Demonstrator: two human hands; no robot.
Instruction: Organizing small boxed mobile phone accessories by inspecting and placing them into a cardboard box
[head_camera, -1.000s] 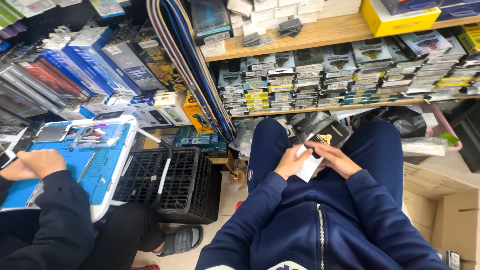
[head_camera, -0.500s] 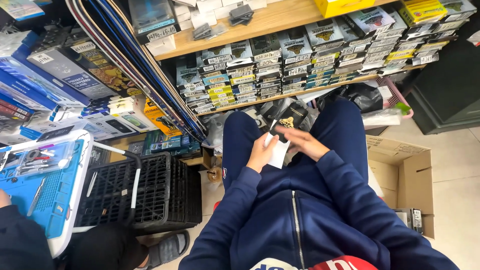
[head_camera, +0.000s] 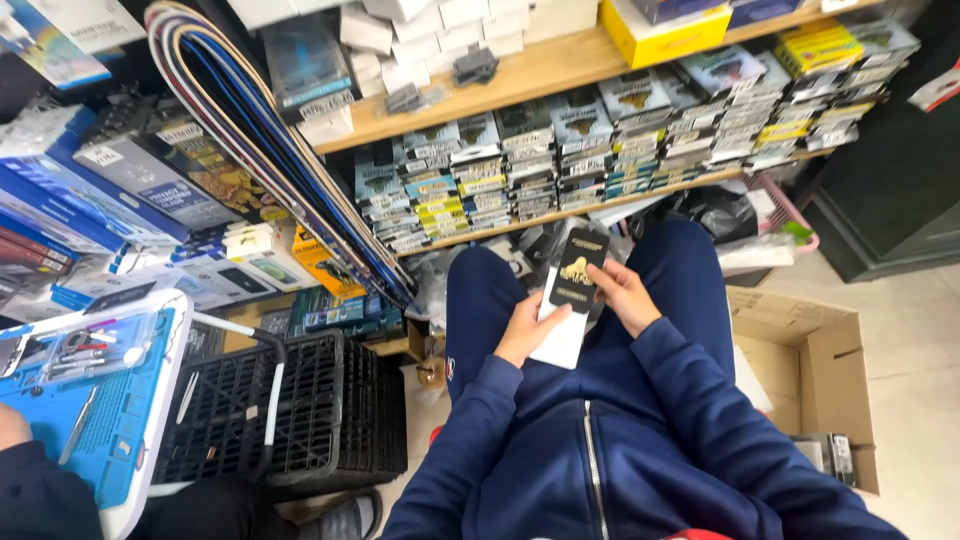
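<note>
The person is wearing a navy blue zip-up top, its metal zipper (head_camera: 590, 465) running down the middle of the chest between two raised seams. The long sleeves are ending in ribbed cuffs that are sitting snug at the wrists, just short of the bare left hand (head_camera: 527, 328) and right hand (head_camera: 620, 297). Matching navy blue trousers are covering both legs, and a small light-coloured emblem (head_camera: 451, 368) is showing on the left thigh. A strip of red fabric (head_camera: 690, 534) is peeking out at the bottom edge of the view, below the zipper.
</note>
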